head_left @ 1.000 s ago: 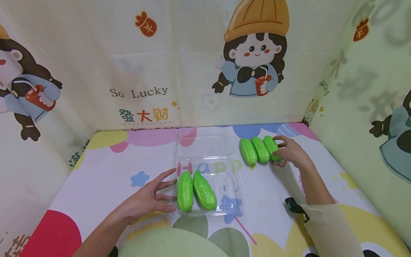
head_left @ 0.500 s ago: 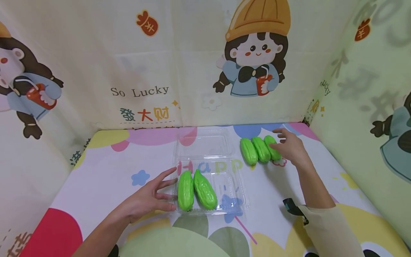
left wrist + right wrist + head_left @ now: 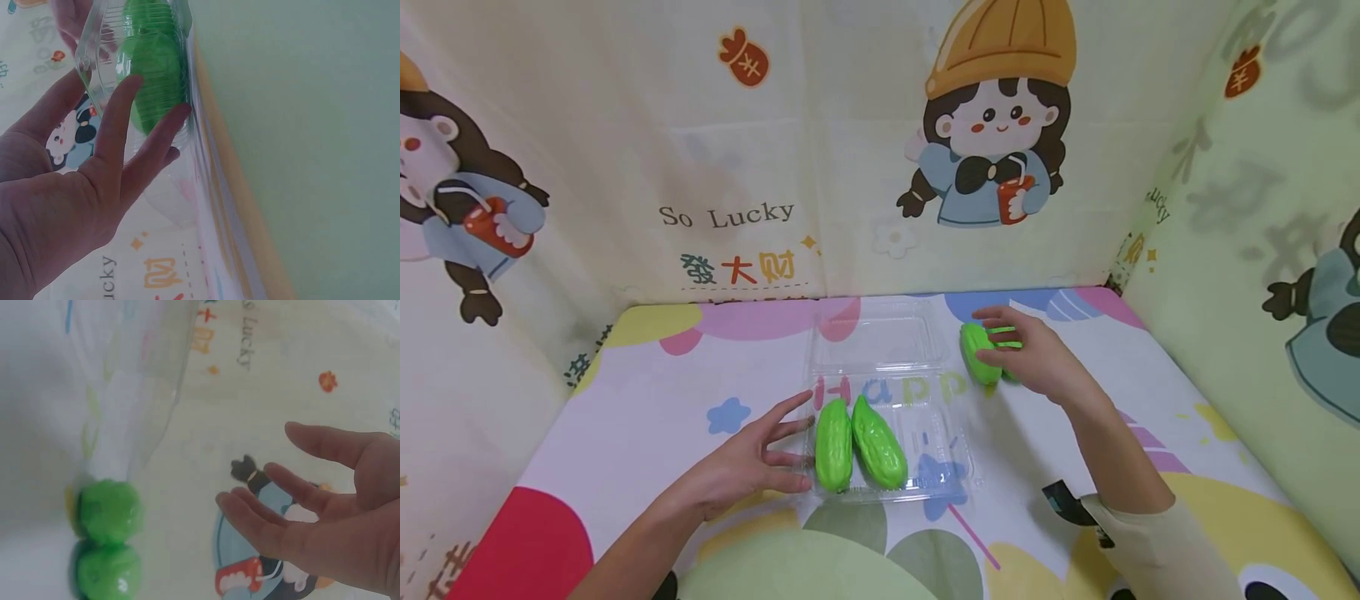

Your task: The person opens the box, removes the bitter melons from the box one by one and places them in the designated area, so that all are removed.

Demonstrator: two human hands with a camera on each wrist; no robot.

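Note:
In the head view a clear plastic clamshell box (image 3: 940, 433) lies opened flat on the table, its lid (image 3: 880, 333) toward the back. Two plump, glossy green vegetables, like short ribbed cucumbers, lie side by side in its left half: a left one (image 3: 833, 446) and a right one (image 3: 880, 446). Spread fingers of my left hand (image 3: 737, 467) rest against the box's left wall, also seen by the left wrist camera (image 3: 81, 187). My right hand (image 3: 1037, 354) hovers, fingers apart, over more green vegetables (image 3: 977, 354), partly hiding them. In the right wrist view these vegetables (image 3: 109, 512) stand apart from the hand.
A patterned cloth (image 3: 655, 400) covers the table. Printed curtains (image 3: 850, 167) close off the back and both sides. A dark strap end (image 3: 1067, 504) sticks out at the right sleeve.
My right hand has lifted off the rightmost green vegetable of the row and moved left, over the others. The left hand, the box and its two vegetables stay put.

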